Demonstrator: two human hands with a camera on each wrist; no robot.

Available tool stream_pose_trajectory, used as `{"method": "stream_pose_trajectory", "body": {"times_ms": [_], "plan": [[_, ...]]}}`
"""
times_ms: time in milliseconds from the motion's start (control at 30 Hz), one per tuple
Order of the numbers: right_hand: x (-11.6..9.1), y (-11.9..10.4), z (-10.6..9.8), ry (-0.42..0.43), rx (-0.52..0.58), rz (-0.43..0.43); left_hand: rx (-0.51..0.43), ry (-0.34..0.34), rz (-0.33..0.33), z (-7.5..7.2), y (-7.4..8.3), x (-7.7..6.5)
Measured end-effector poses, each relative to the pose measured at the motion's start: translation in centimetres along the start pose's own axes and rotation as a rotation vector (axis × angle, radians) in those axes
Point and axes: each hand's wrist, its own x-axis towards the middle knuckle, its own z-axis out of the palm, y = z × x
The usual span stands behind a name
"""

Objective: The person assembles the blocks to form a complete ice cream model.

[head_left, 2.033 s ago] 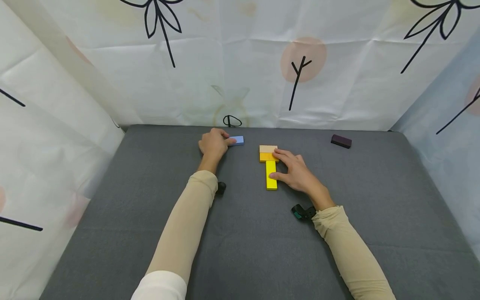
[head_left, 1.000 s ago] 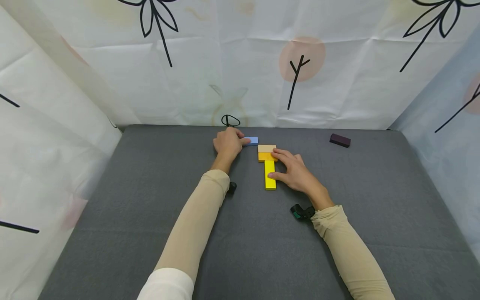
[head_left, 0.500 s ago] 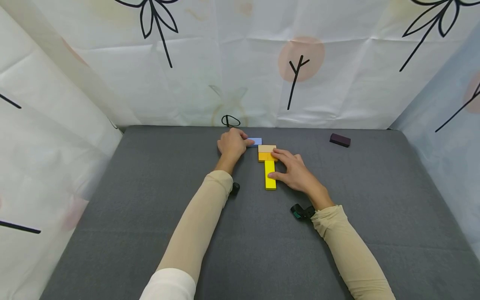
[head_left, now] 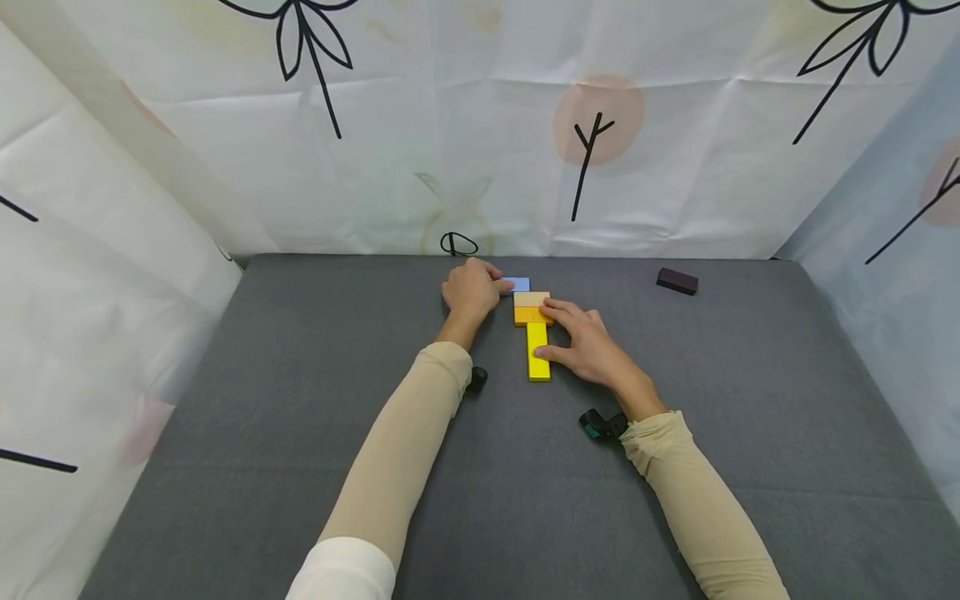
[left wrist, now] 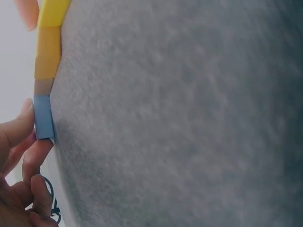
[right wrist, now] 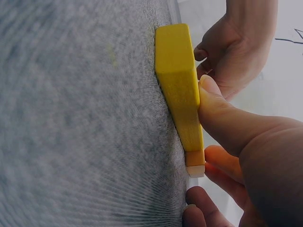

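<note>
My left hand (head_left: 471, 287) holds a blue block (head_left: 518, 284) near the table's far edge. In the left wrist view the thumb lies on top of the blue block (left wrist: 43, 117) and a bent finger meets its end. The block lies against the far side of a cream block (head_left: 532, 298), set off to the left. Behind a lengthwise yellow block (head_left: 537, 367) lie an orange block (head_left: 527, 315) and the cream one, both crosswise. My right hand (head_left: 588, 343) rests its thumb on the yellow block (right wrist: 177, 61), its extended fingertips at the orange block's right end.
A dark purple block (head_left: 677, 281) lies apart at the back right of the grey-covered table (head_left: 525, 500). White printed cloth (head_left: 480, 150) hangs behind the far edge and along both sides.
My left hand has slid the blue block rightward up to the cream block, slowing over the last half second. The right hand and the other blocks stay in place.
</note>
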Motion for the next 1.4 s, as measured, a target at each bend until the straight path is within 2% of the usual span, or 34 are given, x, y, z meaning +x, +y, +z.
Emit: {"method": "stream_pose_trajectory", "body": {"times_ms": [467,700,1000,1133,1400], "plan": [[0.2,-0.3,0.1,0.007,-0.013,-0.019,-0.039,-0.024,0.02,0.3,1.0,-0.4],[0.3,-0.5,0.1,0.003,-0.014,-0.025,-0.086,-0.054,0.008,0.6,1.2,-0.3],[0.3,-0.5,0.0,0.007,-0.009,-0.015,-0.104,-0.041,0.039,0.8,1.2,-0.5],[0.2,-0.4,0.0,0.004,-0.007,-0.013,-0.065,-0.012,0.073,1.1,1.1,-0.5],[0.0,0.0,0.0,-0.002,-0.006,-0.007,0.155,0.019,0.219,1.7,1.2,-0.5]]}}
